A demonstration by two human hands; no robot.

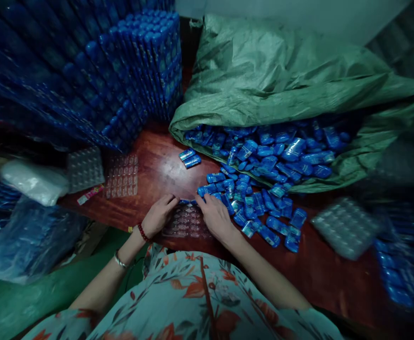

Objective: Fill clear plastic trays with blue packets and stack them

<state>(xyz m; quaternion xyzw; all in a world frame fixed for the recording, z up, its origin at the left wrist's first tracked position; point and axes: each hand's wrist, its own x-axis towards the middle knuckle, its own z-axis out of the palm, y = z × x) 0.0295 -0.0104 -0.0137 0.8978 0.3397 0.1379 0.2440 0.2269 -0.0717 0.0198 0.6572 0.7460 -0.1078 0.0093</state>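
**Clear blister tray, half hidden under two hands at the table's near edge**

Clear blister tray (187, 221): thin moulded plastic, glossy, rows of shallow pockets, flat on the red-brown table (157, 170) right at its near edge. Everything else placed from this tray.

Behind and to the right of tray: big green woven sack (263, 71), crinkled, matte, mouth gaping, spilling small blue packets (256, 156) toward tray. Behind and to the left: tall stack of filled blue trays (122, 71), tight-packed and shiny. Right of tray, well apart: loose empty tray (346, 226), blurred. Left and behind: two more empty trays (122, 175), flat.

Just right of tray: scattered blue packets, small, rounded oblong, foil-bright, some touching right hand.

Left hand (159, 215): fingers curled, tips pressed on tray's far left corner, red bead bracelet at wrist. Right hand (215, 216): fingers bent at tray's far edge among packets (207, 190); whether pinching one or merely resting, cannot tell.

Likely trouble: light, slick tray sliding off near edge under uneven pressure; smooth packets skidding out of shallow pockets; pile from sack creeping over tray; thin plastic buckling under heavy press.
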